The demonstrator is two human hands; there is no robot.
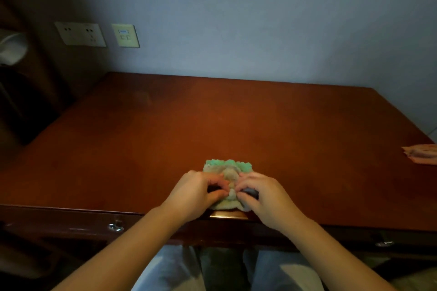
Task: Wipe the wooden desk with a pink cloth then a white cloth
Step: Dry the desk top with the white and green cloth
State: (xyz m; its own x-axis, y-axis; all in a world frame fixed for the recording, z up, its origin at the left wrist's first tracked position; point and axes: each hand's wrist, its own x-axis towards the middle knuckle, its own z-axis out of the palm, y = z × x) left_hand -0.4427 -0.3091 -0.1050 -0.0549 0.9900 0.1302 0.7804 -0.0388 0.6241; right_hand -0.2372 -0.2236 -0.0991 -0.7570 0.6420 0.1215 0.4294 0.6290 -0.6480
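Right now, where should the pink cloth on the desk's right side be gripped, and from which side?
Probably pinch the pink cloth at its left edge, coming from above with the right hand: it lies flat on the desk, and its right part is out of frame.

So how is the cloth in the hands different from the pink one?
The white cloth is pale with a green edge; the pink cloth is pink. The white cloth sits front and middle on the wooden desk; the pink cloth sits at its right edge. The left hand and right hand pinch the white cloth; nothing touches the pink cloth. Both rest on the desk.
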